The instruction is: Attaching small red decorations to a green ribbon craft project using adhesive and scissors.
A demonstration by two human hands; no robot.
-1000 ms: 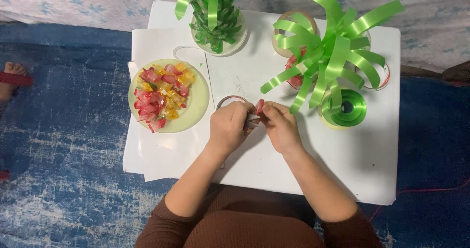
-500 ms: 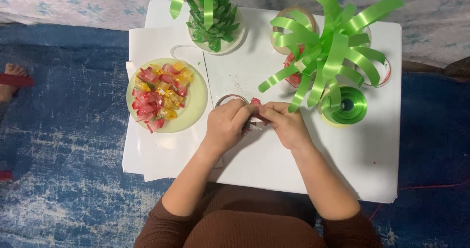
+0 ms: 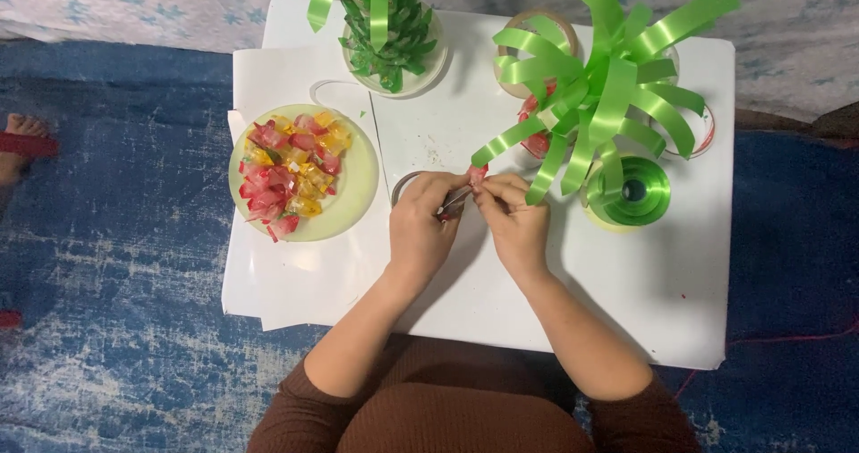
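Observation:
My two hands meet over the middle of the white table (image 3: 680,310). My left hand (image 3: 420,229) grips a thin metal tool (image 3: 453,203), seemingly small scissors or tweezers. My right hand (image 3: 519,225) pinches a small red ribbon piece (image 3: 477,174) at its fingertips, touching the tool's tip. A clear ring (image 3: 400,185), like a tape roll, lies partly hidden under my left hand. The tip of a green ribbon loop hangs just above my right fingers.
A pale plate (image 3: 358,185) of red and yellow ribbon pieces sits left of my hands. A green ribbon tree (image 3: 385,24) stands in a white bowl at the back. A big looped green ribbon plant (image 3: 608,86) and a green ribbon spool (image 3: 637,192) stand right. A foot (image 3: 22,140) rests far left.
My hands stay joined and shift only slightly as the fingers work the red piece against the tool. Nothing else on the table has moved.

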